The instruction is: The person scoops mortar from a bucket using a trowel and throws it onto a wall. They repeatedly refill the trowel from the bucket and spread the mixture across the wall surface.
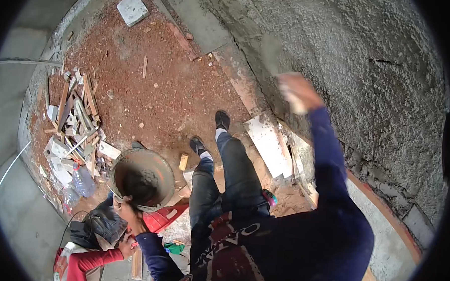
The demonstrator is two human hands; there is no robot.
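Observation:
My right hand (300, 89) is raised at the rough wet-plastered wall (359, 61), smeared by motion. Its fingers are closed round the pale handle of a trowel (271, 49), whose grey blade blurs into the plaster. Down on the left, my left hand (127, 211) grips the near rim of a bucket (166, 170). Dark grey mortar (140, 184) lies inside the bucket, which tilts so that its mouth faces me. Close below my left hand is another person's hand (126, 247), in a red sleeve, by a red plastic object (164, 218).
Wood scraps and rubble (78, 114) are heaped at the left, with a plastic bottle (84, 181) beside them. A concrete block (133, 9) lies on the red dirt floor (152, 82). A white board (270, 145) leans near the wall's foot, right of my feet.

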